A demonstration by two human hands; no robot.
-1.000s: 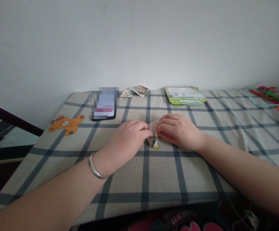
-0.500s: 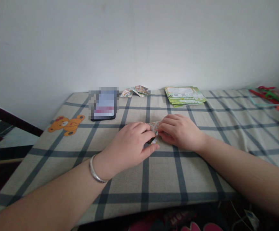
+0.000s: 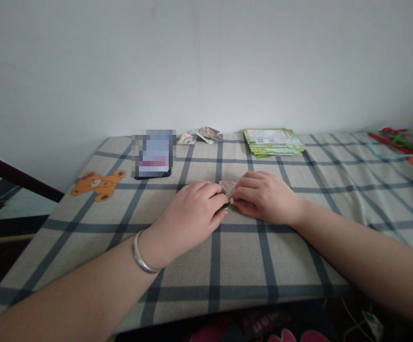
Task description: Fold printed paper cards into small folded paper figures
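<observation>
A small piece of printed paper (image 3: 228, 188), patterned in orange, white and grey, lies on the checked tablecloth between my two hands. My left hand (image 3: 202, 205), with a silver bangle at the wrist, has its fingers curled over the paper's left side, thumb close to the fingertips. From the other side my right hand (image 3: 263, 195) closes on the paper's right part, fingers bent and pressed together. Most of the paper is hidden under the fingers, so its full shape does not show.
Behind my hands, folded paper pieces (image 3: 202, 135) of similar print lie near the wall. A stack of green printed cards (image 3: 274, 141) is at the back right, a phone (image 3: 154, 154) at the back left. Coloured ribbons (image 3: 406, 147) lie far right on the checked tablecloth (image 3: 185, 280).
My left thumb has drawn in toward the fingers at the paper's near edge. My right hand has shifted very slightly, and the paper's visible part now looks smaller.
</observation>
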